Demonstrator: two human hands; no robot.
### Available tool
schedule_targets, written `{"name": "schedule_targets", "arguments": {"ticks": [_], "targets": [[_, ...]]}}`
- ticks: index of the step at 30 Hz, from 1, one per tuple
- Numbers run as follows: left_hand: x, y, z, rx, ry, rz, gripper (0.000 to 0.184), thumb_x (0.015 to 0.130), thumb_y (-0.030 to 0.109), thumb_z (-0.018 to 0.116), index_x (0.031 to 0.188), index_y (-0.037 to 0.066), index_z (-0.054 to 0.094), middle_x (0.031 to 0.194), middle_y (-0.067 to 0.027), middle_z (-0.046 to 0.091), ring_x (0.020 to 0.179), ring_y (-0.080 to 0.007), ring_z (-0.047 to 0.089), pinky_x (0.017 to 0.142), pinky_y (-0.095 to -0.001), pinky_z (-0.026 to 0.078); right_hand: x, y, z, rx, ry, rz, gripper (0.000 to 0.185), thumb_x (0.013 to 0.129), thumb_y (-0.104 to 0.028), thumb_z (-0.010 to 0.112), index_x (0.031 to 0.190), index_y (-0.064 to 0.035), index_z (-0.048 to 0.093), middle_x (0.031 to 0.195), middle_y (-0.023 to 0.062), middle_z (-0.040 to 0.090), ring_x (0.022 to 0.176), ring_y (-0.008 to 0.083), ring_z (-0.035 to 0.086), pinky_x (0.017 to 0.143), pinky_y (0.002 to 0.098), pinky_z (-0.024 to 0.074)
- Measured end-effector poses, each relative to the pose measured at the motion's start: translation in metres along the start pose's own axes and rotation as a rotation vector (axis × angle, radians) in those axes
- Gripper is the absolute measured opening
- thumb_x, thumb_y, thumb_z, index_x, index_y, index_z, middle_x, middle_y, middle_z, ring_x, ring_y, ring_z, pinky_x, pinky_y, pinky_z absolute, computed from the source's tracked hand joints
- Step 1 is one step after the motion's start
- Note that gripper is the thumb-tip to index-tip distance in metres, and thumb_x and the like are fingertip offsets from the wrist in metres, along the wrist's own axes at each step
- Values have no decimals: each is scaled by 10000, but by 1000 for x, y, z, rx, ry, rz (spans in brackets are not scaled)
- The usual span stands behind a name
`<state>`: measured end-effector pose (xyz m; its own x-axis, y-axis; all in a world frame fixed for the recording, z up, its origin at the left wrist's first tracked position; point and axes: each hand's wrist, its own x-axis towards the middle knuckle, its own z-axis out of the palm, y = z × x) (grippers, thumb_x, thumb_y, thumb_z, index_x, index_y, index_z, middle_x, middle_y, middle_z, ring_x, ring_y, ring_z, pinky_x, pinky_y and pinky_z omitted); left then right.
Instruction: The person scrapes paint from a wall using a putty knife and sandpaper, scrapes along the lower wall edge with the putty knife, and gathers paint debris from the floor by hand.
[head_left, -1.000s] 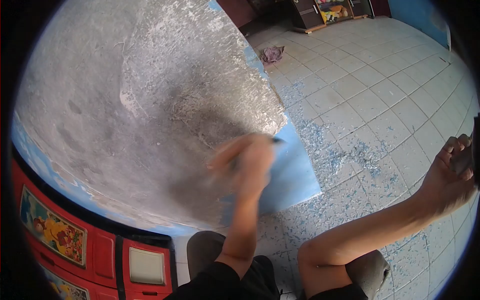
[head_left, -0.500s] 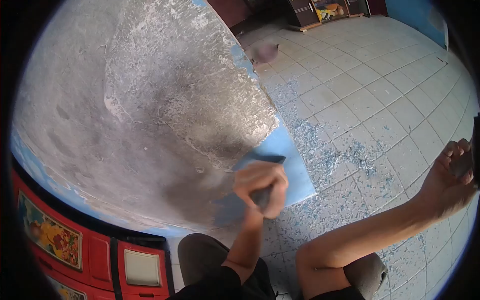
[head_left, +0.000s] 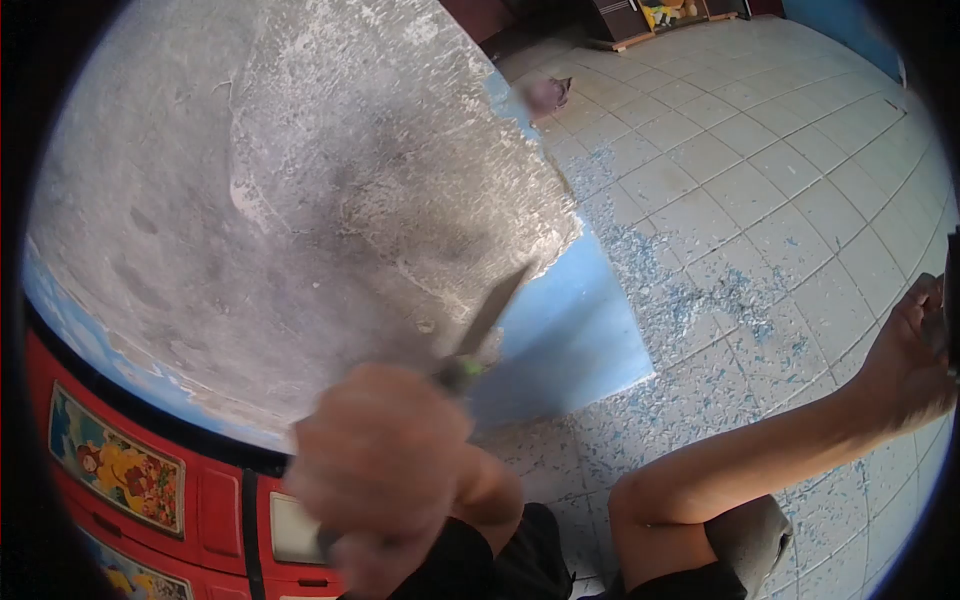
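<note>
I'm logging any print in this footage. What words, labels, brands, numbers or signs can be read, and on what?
No readable text anywhere.
Bladed tool in the left hand: blurred; no marking legible.
Red drawers: picture panels, no legible words.
Far cabinet: too small to tell.

Left hand (head_left: 385,450): shifted lower-left in view, now overlapping red cabinet (head_left: 215,515). Scraper (head_left: 492,318): more blade showing, tip at blue paint's (head_left: 585,325) edge; green collar (head_left: 460,373) newly visible.
</note>
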<state>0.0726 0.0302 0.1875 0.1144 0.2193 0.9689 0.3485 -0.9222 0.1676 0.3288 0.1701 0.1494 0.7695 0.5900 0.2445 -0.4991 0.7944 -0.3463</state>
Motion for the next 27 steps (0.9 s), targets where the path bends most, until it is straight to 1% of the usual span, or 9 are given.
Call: {"name": "schedule_targets", "arguments": {"ticks": [2, 9, 11, 14, 17, 21, 23, 24, 27], "targets": [[19, 13, -10, 12, 4, -7, 267, 755, 208, 465, 516, 97, 431, 491, -22, 462, 454, -171, 484, 460, -322, 406, -5, -5, 6, -2, -22, -17, 349, 684, -301, 627, 998, -165, 559, 874, -22, 543, 593, 2, 496, 478, 100, 437], [-65, -82, 42, 345, 68, -158, 163, 700, 164, 477, 578, 60, 444, 587, -33, 467, 483, -134, 448, 468, -257, 360, 1, -19, 9, 2, -197, -21, 421, 690, -294, 620, 1098, -278, 516, 936, -72, 527, 576, -4, 495, 488, 103, 446], [-57, -71, 39, 422, 230, -71, 138, 684, 151, 481, 596, 49, 448, 614, -36, 468, 492, -124, 438, 470, -238, 347, 7, -18, 1, -46, -199, -72, 413, 691, -293, 619, 1090, -260, 521, 938, -68, 523, 575, -5, 494, 487, 103, 446], [-20, -46, 41, 411, 546, 159, 290, 683, 102, 396, 395, 70, 406, 381, 10, 423, 298, -127, 370, 350, -217, 309, 1, -17, 7, -26, -116, -112, 386, 691, -294, 620, 1055, -196, 537, 925, -51, 521, 584, 0, 503, 482, 110, 445], [-31, -42, 39, 393, 364, -5, 247, 709, 135, 435, 474, 63, 409, 477, -23, 454, 403, -145, 441, 399, -245, 357, 7, -13, 1, 25, -318, -55, 346, 678, -303, 632, 975, -142, 555, 896, -33, 532, 603, 18, 521, 497, 130, 451], [-43, -39, 34, 375, 176, -179, 223, 736, 169, 474, 554, 56, 413, 574, -56, 485, 509, -163, 513, 448, -273, 405, 2, -13, 7, -21, -96, -34, 309, 662, -308, 645, 904, -136, 561, 838, -28, 543, 615, 48, 533, 528, 143, 446], [-45, -37, 31, 469, 223, -124, 234, 727, 157, 485, 542, 50, 389, 565, -75, 494, 483, -177, 509, 431, -305, 407, -2, -19, 12, 14, -39, -19, 303, 656, -308, 650, 888, -134, 563, 836, -28, 541, 613, 54, 532, 535, 144, 443], [-45, -37, 30, 507, 586, 8, 192, 737, 172, 482, 593, 49, 443, 624, -81, 518, 554, -180, 529, 470, -305, 418, 0, -20, 12, 42, -59, -55, 310, 656, -304, 650, 895, -129, 557, 845, -25, 537, 612, 54, 533, 535, 143, 441], [-24, -2, -5, -61, 139, -35, 150, 747, 181, 476, 666, 55, 486, 710, -85, 542, 655, -174, 541, 515, -278, 421, 2, -17, 4, 69, -97, -62, 302, 659, -293, 649, 896, -129, 557, 831, -29, 528, 609, 50, 533, 521, 140, 436]]}}
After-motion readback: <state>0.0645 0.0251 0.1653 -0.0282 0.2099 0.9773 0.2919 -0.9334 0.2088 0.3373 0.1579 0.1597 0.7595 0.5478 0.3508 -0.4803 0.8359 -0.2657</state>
